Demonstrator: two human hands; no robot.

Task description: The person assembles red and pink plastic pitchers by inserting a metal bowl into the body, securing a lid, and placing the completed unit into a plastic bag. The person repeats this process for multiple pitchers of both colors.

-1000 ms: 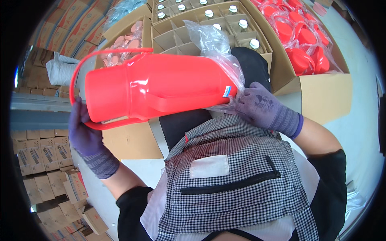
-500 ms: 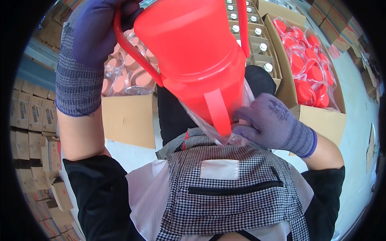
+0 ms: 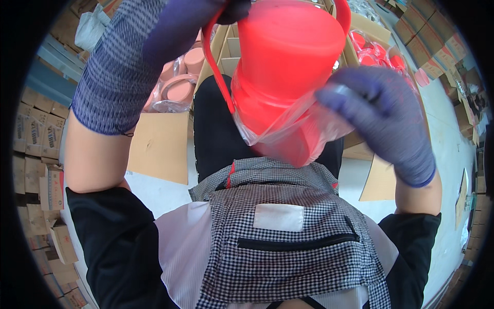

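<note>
"Left hand [image 3: 188,31]?"
"I see it curled round the handle [image 3: 217,73]; right hand [image 3: 383,105] pinches the bag [image 3: 321,119]."
"Red jug [image 3: 293,49]?"
"Between them, long axis near to far, bagged end pointing near."

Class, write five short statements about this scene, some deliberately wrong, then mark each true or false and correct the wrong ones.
1. The left hand holds the red jug by its handle. True.
2. The right hand is bare. False: it is gloved.
3. The clear bag covers only the jug's end farthest from the apron. False: it is around the end nearest the apron.
4. The pink pieces lie left of the boxed red pieces. True.
5. The apron is checked. True.
</note>
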